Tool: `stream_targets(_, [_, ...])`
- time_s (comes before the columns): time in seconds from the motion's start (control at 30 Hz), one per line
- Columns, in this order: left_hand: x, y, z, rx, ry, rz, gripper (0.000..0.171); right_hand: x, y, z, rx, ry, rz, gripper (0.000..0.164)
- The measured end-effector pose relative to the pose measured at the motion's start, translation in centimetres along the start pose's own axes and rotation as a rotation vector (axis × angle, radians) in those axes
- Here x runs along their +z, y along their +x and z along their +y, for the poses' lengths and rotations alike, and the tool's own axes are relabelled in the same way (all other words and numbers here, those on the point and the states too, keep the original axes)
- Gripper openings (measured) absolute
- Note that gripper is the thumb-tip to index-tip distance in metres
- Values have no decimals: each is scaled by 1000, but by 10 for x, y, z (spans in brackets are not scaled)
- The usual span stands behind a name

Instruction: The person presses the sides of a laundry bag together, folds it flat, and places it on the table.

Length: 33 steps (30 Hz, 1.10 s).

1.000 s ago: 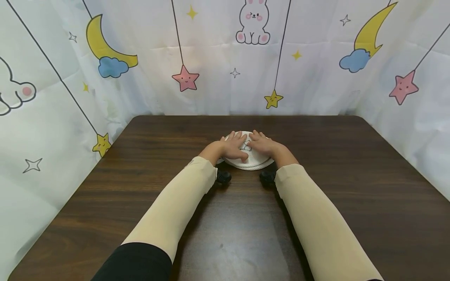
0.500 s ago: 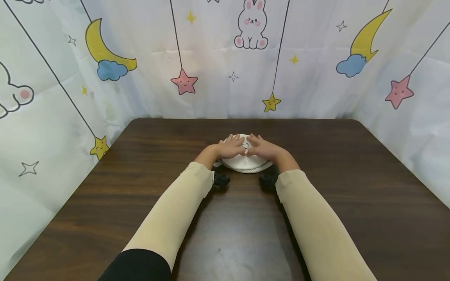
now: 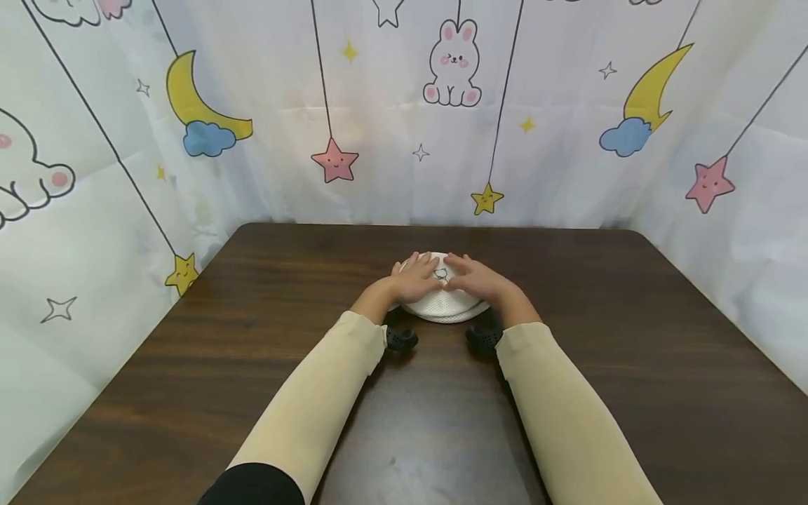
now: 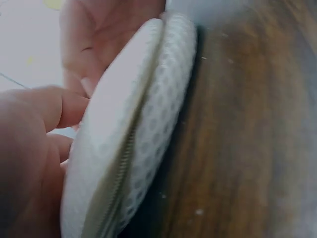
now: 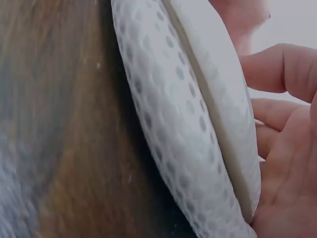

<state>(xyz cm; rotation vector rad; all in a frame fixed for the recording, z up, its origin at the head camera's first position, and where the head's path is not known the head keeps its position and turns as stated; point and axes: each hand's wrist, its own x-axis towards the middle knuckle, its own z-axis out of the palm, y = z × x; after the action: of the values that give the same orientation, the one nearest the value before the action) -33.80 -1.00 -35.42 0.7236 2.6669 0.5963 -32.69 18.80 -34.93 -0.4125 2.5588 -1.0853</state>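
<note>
A round white mesh zip pouch [image 3: 442, 307] lies flat on the dark wooden table, a small line drawing on its top. My left hand [image 3: 413, 280] rests on its left side with fingers spread and pointing away. On the other side, my right hand [image 3: 481, 282] lies over the pouch in the same way, the two thumbs close together near the drawing. In the left wrist view, a zipper [image 4: 121, 166] runs around the pouch's edge between the smooth top and the honeycomb mesh side. The right wrist view shows the mesh wall [image 5: 166, 106] close up, fingertips at the top.
The brown wooden table [image 3: 252, 393] stretches around the pouch on all sides. Behind it hangs a white curtain [image 3: 391, 189] printed with moons, stars and rabbits. Black wrist-worn devices [image 3: 402, 340] sit under the cuffs.
My right thumb has moved down toward the left thumb over the pouch. The head view has tilted up, so the table sits lower in it. The pouch stays in place.
</note>
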Motion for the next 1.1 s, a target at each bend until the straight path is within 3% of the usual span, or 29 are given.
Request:
stream_targets(0.23, [9,1,2,-1,103,78,69,1,-2,-4,-1,13,55,62])
stream_targets(0.47, [9,-1,7,-19,169,128,75,-1,2,-7,26,-148,112,62])
stream_targets(0.57, [9,-1,8,-27,180,138,76,-1,3,-6,53,-135,97,63])
stream_targets(0.77, [10,-2,9,-37,201,115,81,-2,2,2,73,-38,79,64])
stream_targets(1.1, [10,0,15,-77,212,41,97,-4,2,9,50,-10,46,65])
